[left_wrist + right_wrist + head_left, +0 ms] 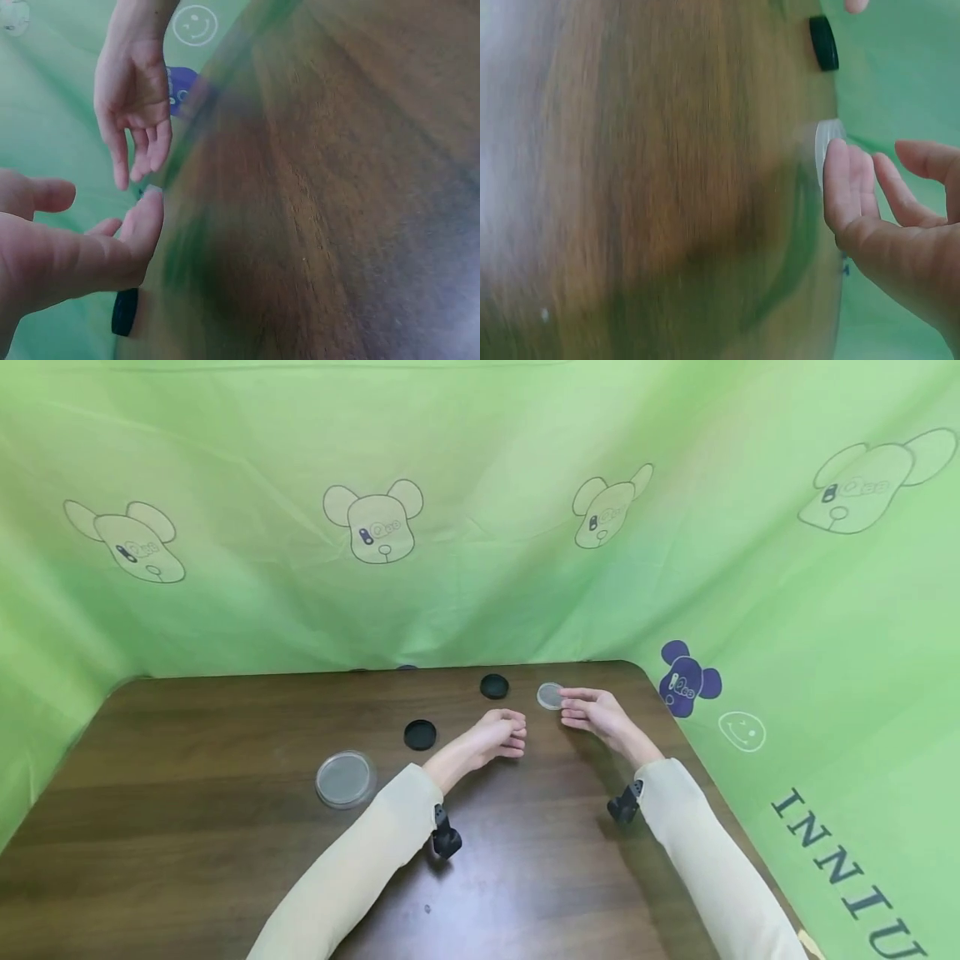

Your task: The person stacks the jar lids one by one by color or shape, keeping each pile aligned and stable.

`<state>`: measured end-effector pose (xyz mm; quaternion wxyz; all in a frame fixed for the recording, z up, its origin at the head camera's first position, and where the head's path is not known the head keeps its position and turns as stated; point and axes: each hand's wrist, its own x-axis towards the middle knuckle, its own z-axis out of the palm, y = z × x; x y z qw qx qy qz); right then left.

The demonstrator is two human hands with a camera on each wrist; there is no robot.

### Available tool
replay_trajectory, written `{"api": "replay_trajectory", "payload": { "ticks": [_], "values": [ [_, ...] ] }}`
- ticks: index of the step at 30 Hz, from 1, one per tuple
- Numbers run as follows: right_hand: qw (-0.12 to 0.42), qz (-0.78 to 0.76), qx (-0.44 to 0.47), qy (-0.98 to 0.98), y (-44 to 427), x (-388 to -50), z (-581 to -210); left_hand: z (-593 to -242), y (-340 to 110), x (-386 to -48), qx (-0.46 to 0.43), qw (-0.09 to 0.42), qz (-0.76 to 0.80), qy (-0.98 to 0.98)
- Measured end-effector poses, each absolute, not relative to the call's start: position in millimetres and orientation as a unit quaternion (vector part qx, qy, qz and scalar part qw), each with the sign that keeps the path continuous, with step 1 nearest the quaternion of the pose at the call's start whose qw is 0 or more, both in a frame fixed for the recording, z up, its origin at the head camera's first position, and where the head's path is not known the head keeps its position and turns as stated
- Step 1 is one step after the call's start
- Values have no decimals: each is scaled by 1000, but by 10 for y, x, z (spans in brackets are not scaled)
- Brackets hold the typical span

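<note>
At the back right of the table, a small clear round disc [549, 696] [823, 142] lies by the fingertips of my right hand [600, 718] [900, 217]. Those fingers are relaxed and overlap its edge in view; whether they touch it I cannot tell. My left hand [489, 741] [82, 247] hovers to the left, fingers loosely bent, holding nothing. Beyond it is a black round disc [494, 686] [824, 43]. A second black disc [420, 735] lies left of my left hand, and a larger clear round dish [345, 779] sits farther left and nearer.
The brown wooden table [187, 860] has green printed cloth [480, 602] hanging behind it and at both sides. Each wrist wears a black camera, the left one [446, 837] and the right one [624, 803] both low over the table.
</note>
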<state>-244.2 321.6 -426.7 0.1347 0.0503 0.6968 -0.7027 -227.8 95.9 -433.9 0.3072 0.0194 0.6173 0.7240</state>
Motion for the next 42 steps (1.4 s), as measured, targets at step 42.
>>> {"api": "replay_trajectory", "payload": {
  "ticks": [42],
  "values": [
    [106, -595, 116, 788, 3180, -2647, -4371, -4397, 1616, -2750, 47, 191, 578, 792]
  ]
}}
